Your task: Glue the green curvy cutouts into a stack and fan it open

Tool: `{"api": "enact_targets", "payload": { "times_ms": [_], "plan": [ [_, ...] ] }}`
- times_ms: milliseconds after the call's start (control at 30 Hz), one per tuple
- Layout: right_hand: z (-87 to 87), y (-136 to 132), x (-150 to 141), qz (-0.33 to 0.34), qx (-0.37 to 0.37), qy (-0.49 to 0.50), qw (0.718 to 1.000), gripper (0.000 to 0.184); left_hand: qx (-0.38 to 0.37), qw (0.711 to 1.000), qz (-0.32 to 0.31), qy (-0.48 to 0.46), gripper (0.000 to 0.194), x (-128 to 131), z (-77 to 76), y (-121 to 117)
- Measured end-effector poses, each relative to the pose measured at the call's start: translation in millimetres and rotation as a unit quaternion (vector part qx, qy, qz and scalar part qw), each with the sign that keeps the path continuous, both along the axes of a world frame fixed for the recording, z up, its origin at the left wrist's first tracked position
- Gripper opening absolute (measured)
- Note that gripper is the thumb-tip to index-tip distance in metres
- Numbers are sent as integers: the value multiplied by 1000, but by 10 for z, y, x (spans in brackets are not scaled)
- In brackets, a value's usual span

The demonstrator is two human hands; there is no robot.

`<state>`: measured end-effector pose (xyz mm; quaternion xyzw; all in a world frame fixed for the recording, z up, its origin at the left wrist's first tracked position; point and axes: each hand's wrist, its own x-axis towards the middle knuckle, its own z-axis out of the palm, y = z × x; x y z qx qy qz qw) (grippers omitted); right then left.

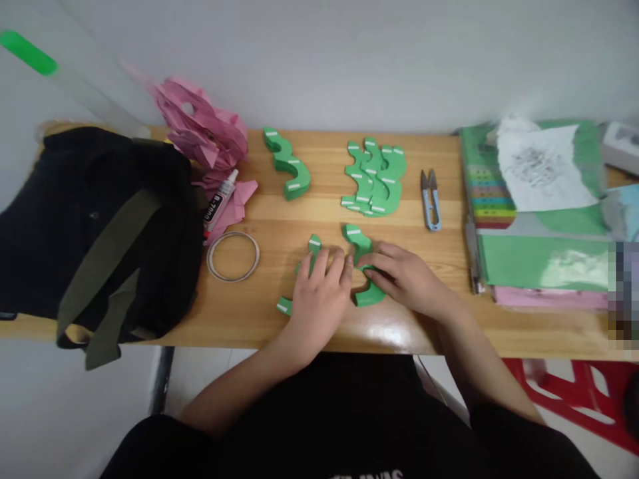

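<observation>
Two green wavy foam-like pieces with white strips lie in front of me. My left hand [322, 296] rests palm down over the left green piece [314, 245], its fingers stretched out and covering the middle of it. My right hand [409, 279] pinches the middle of the right green piece [369, 295] between bent fingers and thumb. The two hands' fingertips nearly meet. Behind them, a stack of similar green pieces [389, 163] lies overlapping, and a thicker green pile [294, 174] sits to its left.
Blue-handled thread snips [430, 203] lie to the right, before green folders [544, 263] bearing a torn white paper [546, 166]. At left are a tape roll [210, 261], a glue tube [219, 201], crumpled pink paper [204, 126] and a black bag [100, 219].
</observation>
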<state>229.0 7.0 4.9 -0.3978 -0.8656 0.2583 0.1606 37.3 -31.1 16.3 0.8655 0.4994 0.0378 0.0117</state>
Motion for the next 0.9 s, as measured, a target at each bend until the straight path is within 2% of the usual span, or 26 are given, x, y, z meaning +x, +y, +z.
{"api": "enact_targets", "payload": {
  "times_ms": [100,200,333,567,700,767,900],
  "plan": [
    [20,-23,-14,2,9,5,1000,16,19,1000,8,-7,33,-4,-36,-26],
    [2,-31,-15,-10,14,21,1000,21,59,998,6,-16,31,-2,-137,-29],
    [-37,-25,-3,-8,2,-1,1000,18,99,995,13,-29,28,0,-237,-11],
    [-71,-42,-3,-12,2,8,1000,20,110,994,10,-23,28,1,-218,-22],
    [-32,-22,-10,-9,4,3,1000,18,104,994,5,-16,28,-9,-191,-11],
    [17,14,-5,3,1,8,1000,18,97,995,-3,-11,28,-19,-155,-10],
    [72,156,30,70,-30,1,997,17,78,997,-15,-6,29,-33,-102,-5]
  ]
}}
